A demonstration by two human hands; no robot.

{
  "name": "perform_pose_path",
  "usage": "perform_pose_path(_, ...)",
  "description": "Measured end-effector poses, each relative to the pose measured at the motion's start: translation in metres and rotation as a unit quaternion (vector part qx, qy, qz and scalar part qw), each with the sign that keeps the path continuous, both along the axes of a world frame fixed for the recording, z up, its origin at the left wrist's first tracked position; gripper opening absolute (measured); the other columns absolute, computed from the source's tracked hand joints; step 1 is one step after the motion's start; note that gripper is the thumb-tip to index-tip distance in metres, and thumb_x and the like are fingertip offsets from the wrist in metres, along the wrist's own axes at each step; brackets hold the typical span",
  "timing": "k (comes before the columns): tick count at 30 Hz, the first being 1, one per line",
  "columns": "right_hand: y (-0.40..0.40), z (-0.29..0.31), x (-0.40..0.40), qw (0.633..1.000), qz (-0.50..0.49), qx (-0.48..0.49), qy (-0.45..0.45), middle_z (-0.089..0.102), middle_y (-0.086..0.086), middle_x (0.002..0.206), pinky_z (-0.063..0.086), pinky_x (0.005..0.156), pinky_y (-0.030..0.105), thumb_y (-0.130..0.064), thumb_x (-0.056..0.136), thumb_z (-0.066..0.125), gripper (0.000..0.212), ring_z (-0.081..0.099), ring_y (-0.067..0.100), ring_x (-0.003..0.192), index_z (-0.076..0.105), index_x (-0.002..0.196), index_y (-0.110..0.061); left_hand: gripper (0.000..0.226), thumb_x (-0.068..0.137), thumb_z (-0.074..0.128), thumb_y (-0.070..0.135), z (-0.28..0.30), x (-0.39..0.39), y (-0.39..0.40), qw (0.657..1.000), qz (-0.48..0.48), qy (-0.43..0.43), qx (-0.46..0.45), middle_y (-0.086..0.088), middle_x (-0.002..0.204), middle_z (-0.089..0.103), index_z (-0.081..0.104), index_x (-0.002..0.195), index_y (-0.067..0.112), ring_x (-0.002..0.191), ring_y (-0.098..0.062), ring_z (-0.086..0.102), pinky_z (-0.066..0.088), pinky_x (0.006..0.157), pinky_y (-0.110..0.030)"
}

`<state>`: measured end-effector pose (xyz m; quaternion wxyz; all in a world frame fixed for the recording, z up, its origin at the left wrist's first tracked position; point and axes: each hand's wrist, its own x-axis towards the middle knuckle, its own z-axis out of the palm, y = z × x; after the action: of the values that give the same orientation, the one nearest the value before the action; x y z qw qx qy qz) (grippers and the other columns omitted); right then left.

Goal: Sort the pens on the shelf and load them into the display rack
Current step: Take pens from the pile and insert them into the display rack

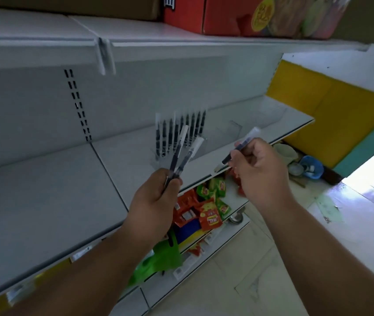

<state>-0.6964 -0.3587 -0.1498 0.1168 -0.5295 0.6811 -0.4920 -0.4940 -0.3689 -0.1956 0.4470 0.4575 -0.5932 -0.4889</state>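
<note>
Pens stood mid-loading: a row (181, 131) already sat upright in the clear display rack (198, 145) on the grey shelf (117, 153). My left hand (156, 201) gripped two capped pens (182, 153), fanned just in front of the rack. My right hand (259, 169), to the rack's right, pinched a single pen (241, 147), cap up. I judged the step as sorting by hand; next, that single pen needed lowering into a free slot, kept upright.

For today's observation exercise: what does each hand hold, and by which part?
Left hand grips two pens by their lower ends, caps pointing up. Right hand pinches one pen around its middle.
</note>
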Motion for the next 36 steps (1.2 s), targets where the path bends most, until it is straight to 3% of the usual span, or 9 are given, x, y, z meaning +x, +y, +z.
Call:
perform_pose_path(3,-0.038,-0.002,-0.020,0.998,0.036,-0.025,0.044,0.067,-0.006,0.074,0.053,0.062,0.035,-0.025,0.094,0.062,0.016,0.062,0.009,0.067,0.058,0.080,-0.019,0.018,0.099,0.046,0.021,-0.004,-0.014,-0.015,0.999,0.038,0.030,0.011,0.001,0.057,0.034,0.052,0.089,0.007,0.050,-0.017,0.028,0.027,0.047,-0.031)
perform_pose_path(6,-0.079,0.000,-0.036,0.995,0.076,-0.037,0.054,0.063,-0.010,0.074,0.039,0.057,0.010,-0.021,0.094,0.063,0.013,0.058,-0.006,0.067,0.060,0.082,-0.017,0.018,0.100,0.047,0.019,-0.006,-0.032,-0.028,0.996,0.078,0.032,-0.003,0.008,0.055,0.036,0.054,0.085,0.012,0.051,-0.014,0.030,0.029,0.049,-0.030)
perform_pose_path(8,-0.104,0.004,-0.046,0.991,0.113,-0.045,0.055,0.060,-0.014,0.073,0.035,0.053,0.005,-0.018,0.095,0.063,0.013,0.055,-0.011,0.065,0.061,0.083,-0.013,0.020,0.101,0.047,0.018,-0.009,-0.047,-0.034,0.992,0.123,0.040,0.005,0.010,0.055,0.037,0.053,0.083,0.013,0.051,-0.013,0.030,0.029,0.047,-0.027)
perform_pose_path(15,-0.174,0.004,-0.080,0.977,0.196,-0.023,0.081,0.059,-0.010,0.070,0.033,0.047,0.006,-0.025,0.096,0.060,0.016,0.052,-0.005,0.059,0.058,0.083,-0.015,0.023,0.102,0.046,0.018,-0.018,-0.099,-0.044,0.973,0.227,0.045,0.013,0.006,0.058,0.038,0.055,0.081,0.018,0.055,-0.016,0.033,0.029,0.053,-0.032)
perform_pose_path(19,-0.192,-0.002,-0.089,0.965,0.241,-0.002,0.100,0.068,-0.001,0.084,0.050,0.067,0.024,-0.027,0.097,0.058,0.016,0.064,0.013,0.079,0.059,0.090,-0.012,0.022,0.100,0.048,0.022,-0.023,-0.121,-0.040,0.962,0.266,0.063,0.025,0.004,0.058,0.038,0.057,0.080,0.020,0.056,-0.020,0.031,0.028,0.054,-0.037)
perform_pose_path(24,-0.201,0.009,-0.091,0.943,0.299,-0.007,0.146,0.067,0.000,0.088,0.056,0.077,0.039,-0.025,0.096,0.058,0.011,0.065,0.018,0.080,0.060,0.094,-0.015,0.017,0.085,0.049,0.036,-0.020,-0.136,-0.039,0.952,0.295,0.072,0.029,0.006,0.056,0.038,0.059,0.079,0.025,0.057,-0.022,0.031,0.029,0.057,-0.041)
perform_pose_path(29,-0.202,0.014,-0.096,0.932,0.308,-0.009,0.189,0.066,0.000,0.087,0.055,0.075,0.035,-0.025,0.098,0.056,0.012,0.063,0.017,0.078,0.061,0.097,-0.014,0.027,0.099,0.049,0.017,-0.019,-0.139,-0.036,0.948,0.307,0.078,0.025,0.010,0.055,0.039,0.061,0.077,0.028,0.054,-0.016,0.032,0.027,0.058,-0.041)
perform_pose_path(32,-0.207,0.018,-0.097,0.929,0.307,0.005,0.209,0.065,0.000,0.085,0.052,0.072,0.031,-0.026,0.098,0.055,0.013,0.063,0.017,0.079,0.060,0.097,-0.013,0.014,0.086,0.050,0.032,-0.020,-0.140,-0.036,0.945,0.313,0.087,0.023,0.008,0.056,0.039,0.061,0.078,0.027,0.054,-0.017,0.031,0.026,0.057,-0.040)
perform_pose_path(36,-0.212,0.020,-0.100,0.932,0.299,0.011,0.207,0.065,-0.001,0.084,0.048,0.064,0.026,-0.026,0.097,0.056,0.013,0.063,0.016,0.078,0.057,0.092,-0.014,0.015,0.083,0.051,0.035,-0.024,-0.147,-0.039,0.950,0.297,0.093,0.022,0.003,0.058,0.037,0.060,0.081,0.024,0.053,-0.020,0.029,0.023,0.054,-0.040)
